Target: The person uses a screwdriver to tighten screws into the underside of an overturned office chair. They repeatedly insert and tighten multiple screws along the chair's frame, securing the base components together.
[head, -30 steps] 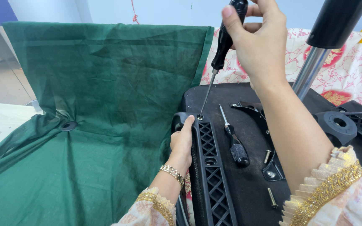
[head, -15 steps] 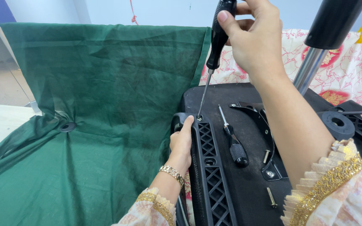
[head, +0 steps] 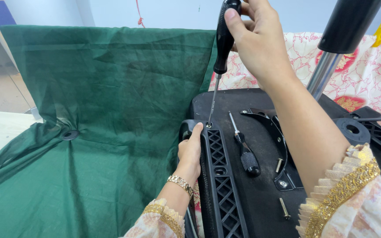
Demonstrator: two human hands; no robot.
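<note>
My right hand (head: 256, 39) grips the black handle of a long screwdriver (head: 222, 42), held nearly upright with its tip on a screw at the far end of a black latticed armrest bracket (head: 219, 176). My left hand (head: 190, 150) clasps the left side of that bracket, thumb near the screw. The bracket lies on the black underside of a chair seat (head: 261, 198). A second, shorter screwdriver (head: 244, 150) lies loose on the seat just right of the bracket.
A black metal mounting plate (head: 272, 132) with loose bolts (head: 284, 207) sits on the seat. A chrome gas-lift column (head: 325, 75) with black sleeve rises at right. Another black armrest part (head: 353, 130) lies far right. Green cloth (head: 102, 110) covers the left; floral fabric (head: 362, 70) lies behind.
The screwdriver has tipped from slanted to nearly upright, and my right hand has shifted left above the screw. My left hand stays on the bracket.
</note>
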